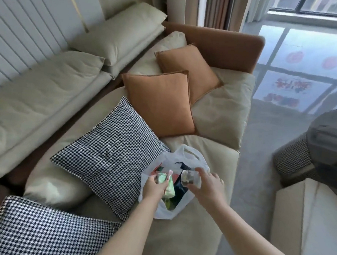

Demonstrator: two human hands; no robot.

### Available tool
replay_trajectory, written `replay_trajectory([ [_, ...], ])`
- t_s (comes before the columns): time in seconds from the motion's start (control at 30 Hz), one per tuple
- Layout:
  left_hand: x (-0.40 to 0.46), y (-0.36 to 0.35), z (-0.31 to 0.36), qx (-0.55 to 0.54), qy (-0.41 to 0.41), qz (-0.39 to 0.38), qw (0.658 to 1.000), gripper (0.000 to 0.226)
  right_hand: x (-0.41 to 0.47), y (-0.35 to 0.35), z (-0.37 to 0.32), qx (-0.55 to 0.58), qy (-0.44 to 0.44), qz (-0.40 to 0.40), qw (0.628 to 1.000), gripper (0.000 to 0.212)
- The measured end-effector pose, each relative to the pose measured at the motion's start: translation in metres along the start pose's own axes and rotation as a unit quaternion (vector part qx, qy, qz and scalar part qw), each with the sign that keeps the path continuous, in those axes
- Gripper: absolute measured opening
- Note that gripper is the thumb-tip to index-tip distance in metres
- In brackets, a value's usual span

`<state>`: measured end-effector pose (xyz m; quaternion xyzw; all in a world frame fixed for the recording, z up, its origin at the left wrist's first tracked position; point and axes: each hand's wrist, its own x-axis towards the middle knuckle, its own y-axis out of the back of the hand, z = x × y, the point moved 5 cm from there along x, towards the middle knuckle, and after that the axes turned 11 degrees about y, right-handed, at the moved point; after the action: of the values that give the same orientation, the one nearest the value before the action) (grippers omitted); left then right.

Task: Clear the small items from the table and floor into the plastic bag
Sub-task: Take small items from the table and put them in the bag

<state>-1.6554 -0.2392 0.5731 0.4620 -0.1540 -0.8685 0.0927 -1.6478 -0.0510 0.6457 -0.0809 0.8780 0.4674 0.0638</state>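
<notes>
From the head view, a white plastic bag (189,160) lies open on the beige sofa (213,114), just beside a houndstooth cushion (110,153), with dark and green things inside. The left hand (154,187) has its grip curled round a green packet (163,179) over the bag's mouth. The right hand (209,187) has its grip closed on a clear round container (189,178) just above the bag.

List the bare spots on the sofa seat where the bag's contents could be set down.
Free: seat cushion in front of the plastic bag, between the forearms; beige corner cushion right of the orange pillows. Crowded: houndstooth pillow abuts the bag's left side; both hands, left hand and right hand, hold items over its mouth.
</notes>
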Motion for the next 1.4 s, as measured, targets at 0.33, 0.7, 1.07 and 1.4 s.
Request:
replay_trajectory([
  [0.33, 0.049, -0.002, -0.037, 0.086, 0.070, -0.046, 0.993, 0.053, 0.038, -0.063, 0.003, -0.120, 0.000, -0.089, 0.989, 0.045],
  [0.7, 0.008, -0.019, -0.003, 0.119, 0.009, -0.114, 0.986, 0.041, -0.001, -0.037, 0.026, -0.037, -0.068, -0.048, 0.996, 0.037],
  [1.07, -0.097, -0.135, 0.013, 0.335, -0.132, -0.210, 0.909, 0.037, -0.109, 0.027, 0.125, -0.009, -0.238, 0.053, 0.970, 0.034],
  [1.4, -0.197, -0.272, -0.016, 0.533, -0.248, -0.242, 0.772, 0.032, -0.234, 0.065, 0.236, 0.076, -0.372, 0.113, 0.918, 0.028],
])
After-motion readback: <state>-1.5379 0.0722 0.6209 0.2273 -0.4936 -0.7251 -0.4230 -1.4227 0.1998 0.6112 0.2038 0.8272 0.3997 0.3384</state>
